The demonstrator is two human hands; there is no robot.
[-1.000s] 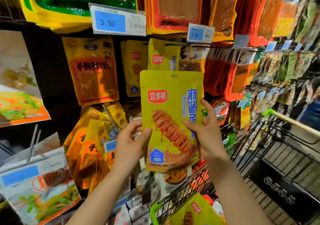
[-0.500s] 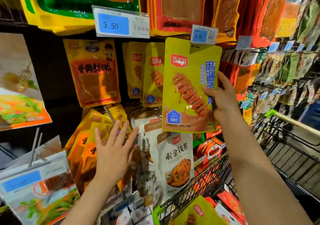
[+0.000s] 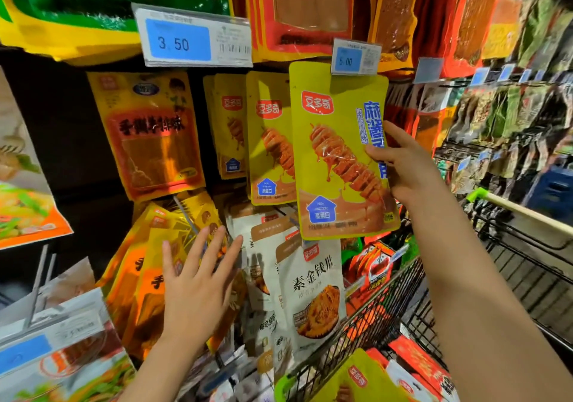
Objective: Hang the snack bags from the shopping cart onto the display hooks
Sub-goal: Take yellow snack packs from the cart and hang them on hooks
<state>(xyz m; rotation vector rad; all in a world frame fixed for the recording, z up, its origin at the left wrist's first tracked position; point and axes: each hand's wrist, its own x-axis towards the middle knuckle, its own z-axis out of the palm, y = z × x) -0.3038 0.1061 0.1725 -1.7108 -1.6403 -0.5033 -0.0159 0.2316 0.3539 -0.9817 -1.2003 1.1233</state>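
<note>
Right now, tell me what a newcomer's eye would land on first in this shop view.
First, the yellow-green snack bag held up at centre by the right hand, its top just under the 5.00 price tag. Next, the big 3.50 price tag at upper left. Below, the left hand is spread open in front of the orange bags, and the shopping cart sits at lower right.

Glossy plastic snack bag [image 3: 338, 153]; black wire-metal shopping cart [image 3: 387, 302], matt.
</note>
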